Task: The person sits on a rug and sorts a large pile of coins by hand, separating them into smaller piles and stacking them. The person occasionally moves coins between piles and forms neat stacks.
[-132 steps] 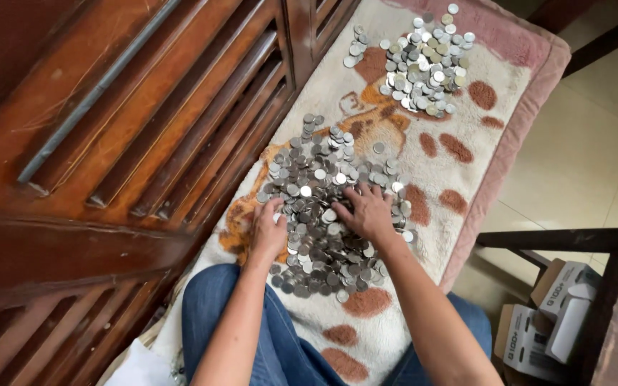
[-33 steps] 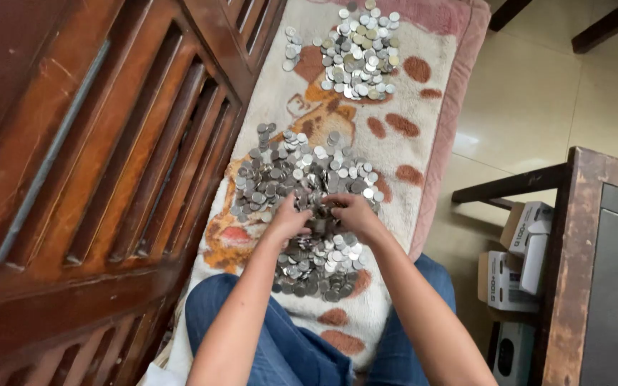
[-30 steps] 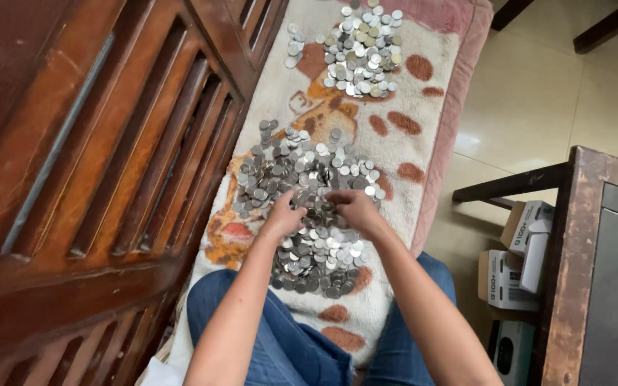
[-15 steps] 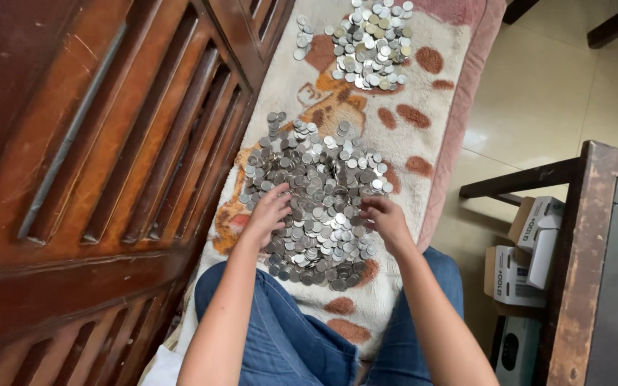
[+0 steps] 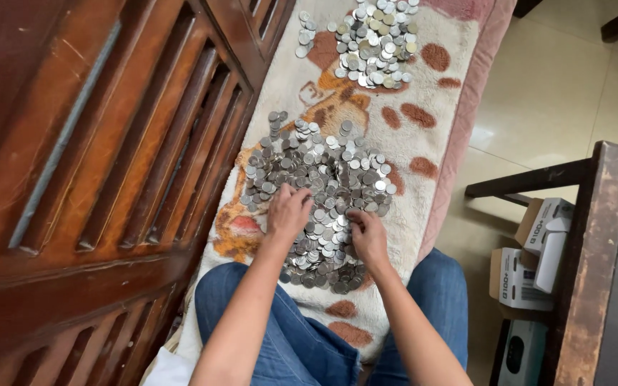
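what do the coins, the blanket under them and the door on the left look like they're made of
Coins: metal, by their silvery-grey shine; a few in the far pile look yellowish, maybe brass. Blanket: plush fleece-like fabric, by its fuzzy cream nap and pink edge. Door: dark reddish varnished wood, by its slats, grain and gloss.

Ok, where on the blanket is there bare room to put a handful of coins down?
Free: the strip of blanket between the near coin pile and the far coin pile, and the right edge beside the near pile. Crowded: under the left hand and right hand.
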